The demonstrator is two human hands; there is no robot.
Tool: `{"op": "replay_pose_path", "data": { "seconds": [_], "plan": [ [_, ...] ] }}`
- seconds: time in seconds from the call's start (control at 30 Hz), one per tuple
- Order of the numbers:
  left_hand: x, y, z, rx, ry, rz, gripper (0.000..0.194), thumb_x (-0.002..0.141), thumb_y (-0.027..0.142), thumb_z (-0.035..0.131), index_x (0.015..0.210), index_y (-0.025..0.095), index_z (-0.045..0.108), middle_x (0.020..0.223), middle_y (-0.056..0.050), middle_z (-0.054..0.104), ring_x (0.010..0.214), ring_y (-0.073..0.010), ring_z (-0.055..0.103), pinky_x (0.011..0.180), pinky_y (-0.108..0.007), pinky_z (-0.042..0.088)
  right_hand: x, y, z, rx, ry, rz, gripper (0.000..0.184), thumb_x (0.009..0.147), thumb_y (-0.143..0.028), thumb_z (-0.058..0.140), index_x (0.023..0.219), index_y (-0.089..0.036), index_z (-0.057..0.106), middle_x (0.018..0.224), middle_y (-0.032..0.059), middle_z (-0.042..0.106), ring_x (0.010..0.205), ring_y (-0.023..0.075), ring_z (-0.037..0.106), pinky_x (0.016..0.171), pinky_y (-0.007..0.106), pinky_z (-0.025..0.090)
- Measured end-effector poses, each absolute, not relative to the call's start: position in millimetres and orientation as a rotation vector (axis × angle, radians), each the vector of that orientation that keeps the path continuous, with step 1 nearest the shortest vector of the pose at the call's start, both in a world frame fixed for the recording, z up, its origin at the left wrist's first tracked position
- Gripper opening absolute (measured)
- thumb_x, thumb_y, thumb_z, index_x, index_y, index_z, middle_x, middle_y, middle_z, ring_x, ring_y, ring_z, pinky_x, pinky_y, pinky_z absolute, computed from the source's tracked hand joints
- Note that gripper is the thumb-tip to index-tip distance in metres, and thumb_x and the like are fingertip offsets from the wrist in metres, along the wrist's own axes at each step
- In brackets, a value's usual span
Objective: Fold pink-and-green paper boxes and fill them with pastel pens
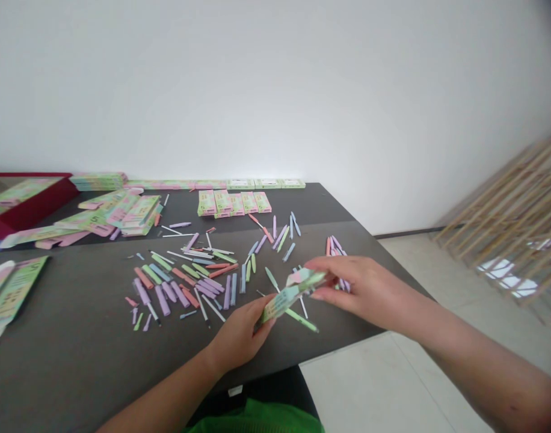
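- The small printed carton (280, 302) is held tilted above the table's near edge, among loose pens; its contents cannot be made out.
- The left hand (243, 334) is closed around its lower end; the right hand (347, 281) pinches the upper end, by the flap.
- Thin card probably creases easily: a steady left hold and light fingertip pressure along the folds should suit it.
- Pen parts (163, 300) lie scattered on the dark table (77, 343).
- Farther back stand grouped cartons (235, 204).
- At far left, a red box (41, 208) holds similar printed cartons (25, 191).
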State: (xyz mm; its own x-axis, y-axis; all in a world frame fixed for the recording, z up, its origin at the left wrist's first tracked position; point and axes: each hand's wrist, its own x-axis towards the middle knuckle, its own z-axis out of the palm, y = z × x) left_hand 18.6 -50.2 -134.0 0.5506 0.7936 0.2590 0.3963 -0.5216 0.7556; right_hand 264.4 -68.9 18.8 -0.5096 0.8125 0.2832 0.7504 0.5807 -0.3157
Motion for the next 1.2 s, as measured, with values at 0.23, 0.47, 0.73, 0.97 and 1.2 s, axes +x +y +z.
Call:
{"op": "replay_pose_path", "data": {
  "seconds": [0.23, 0.47, 0.73, 0.97, 1.2],
  "plan": [
    [11.3, -51.6, -131.3, 1.724, 0.888, 0.919, 0.035, 0.087, 0.036, 0.056, 0.116, 0.017, 0.064, 0.114, -0.012, 0.069, 0.103, -0.0272, 0.066, 0.094, -0.041, 0.051, 274.3, -47.4, 17.2, -1.275, -2.004, 0.064, 0.026, 0.090, -0.034, 0.059, 0.110, -0.019, 0.064, 0.086, 0.0020, 0.067, 0.073, 0.0127, 0.061, 0.066, 0.023, 0.048],
    [9.2, -45.5, -129.9, 1.411, 0.910, 1.057, 0.039, 0.081, 0.042, 0.066, 0.111, 0.018, 0.064, 0.114, -0.011, 0.069, 0.106, -0.0285, 0.064, 0.097, -0.043, 0.049, 287.0, 49.7, -41.7, -1.734, -2.284, -0.090, 0.022, 0.094, -0.025, 0.048, 0.100, -0.019, 0.068, 0.096, 0.0054, 0.068, 0.087, 0.0169, 0.063, 0.075, 0.025, 0.046],
    [6.1, -31.1, -130.1, 1.202, 0.906, 1.158, 0.042, 0.080, 0.037, 0.068, 0.116, 0.018, 0.059, 0.118, -0.010, 0.067, 0.110, -0.0267, 0.062, 0.099, -0.042, 0.047, 255.3, 133.7, -109.5, -1.613, -2.819, -0.121, 0.027, 0.094, -0.031, 0.055, 0.115, -0.014, 0.059, 0.117, 0.0089, 0.059, 0.104, 0.0191, 0.059, 0.091, 0.040, 0.049],
    [7.4, -28.8, -127.8, 1.197, 0.937, 1.185, 0.042, 0.081, 0.038, 0.066, 0.116, 0.017, 0.058, 0.119, -0.010, 0.066, 0.110, -0.0258, 0.061, 0.099, -0.039, 0.047, 255.1, 157.9, -129.2, -1.479, -3.080, -0.144, 0.031, 0.094, -0.033, 0.056, 0.118, -0.014, 0.056, 0.118, 0.0087, 0.058, 0.103, 0.0201, 0.059, 0.089, 0.041, 0.051],
    [9.3, -28.4, -129.9, 1.177, 0.887, 1.203, 0.040, 0.082, 0.035, 0.066, 0.116, 0.016, 0.058, 0.120, -0.010, 0.065, 0.110, -0.0251, 0.061, 0.100, -0.039, 0.046, 248.9, 160.7, -114.4, -1.383, -3.020, -0.070, 0.024, 0.092, -0.031, 0.058, 0.107, -0.012, 0.060, 0.105, 0.0063, 0.062, 0.094, 0.0171, 0.061, 0.085, 0.038, 0.052]
  ]
}}
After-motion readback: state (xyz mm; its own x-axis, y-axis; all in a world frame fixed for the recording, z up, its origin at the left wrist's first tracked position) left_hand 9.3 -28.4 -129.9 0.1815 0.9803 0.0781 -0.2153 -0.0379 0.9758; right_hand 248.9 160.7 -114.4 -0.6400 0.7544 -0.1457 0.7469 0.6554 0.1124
